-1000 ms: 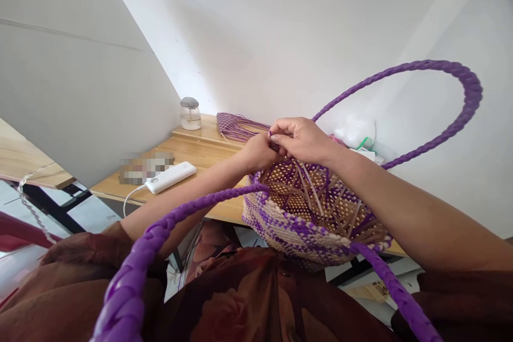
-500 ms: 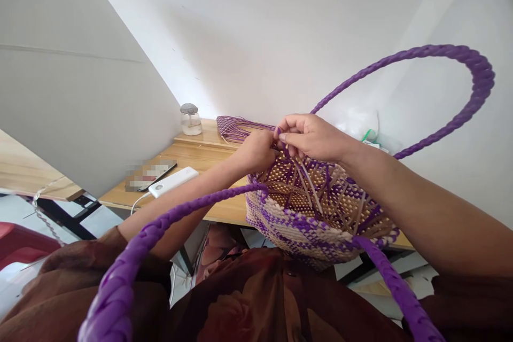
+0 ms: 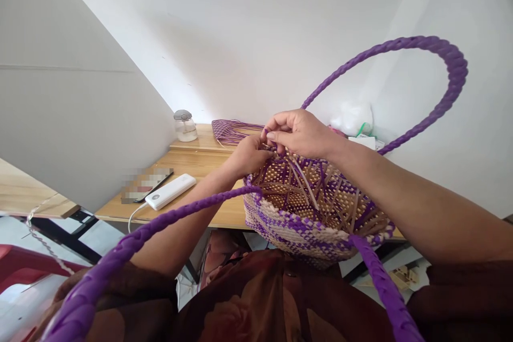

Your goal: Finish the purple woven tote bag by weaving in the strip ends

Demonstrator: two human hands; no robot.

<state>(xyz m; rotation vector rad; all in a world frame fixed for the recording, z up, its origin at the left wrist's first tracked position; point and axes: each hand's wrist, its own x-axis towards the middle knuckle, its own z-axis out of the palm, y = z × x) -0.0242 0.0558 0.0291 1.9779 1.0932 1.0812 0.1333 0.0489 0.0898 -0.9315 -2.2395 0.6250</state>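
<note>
Below the white wall [image 3: 224,37], the left grip [image 3: 250,157] stays clasped on the woven basket [image 3: 296,232] at lower centre-right while the right grip [image 3: 302,132] still pinches a purple strip [image 3: 266,132], seemingly not yet finished.

Bright diffuse lt, soft shadow on wall [image 3: 272,37], wide-angle distort. nr edges, pixelated patch [image 3: 144,186] L side

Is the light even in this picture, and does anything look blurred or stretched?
Head view: uneven light, the wall glowing brightly just above the jar, with a soft shadow beside that glow; head view: the nearer purple handle looms large at lower left, probably from closeness and a wide lens; head view: pixelation hides much of a flat object, while the basket looks fairly sharp.
</note>
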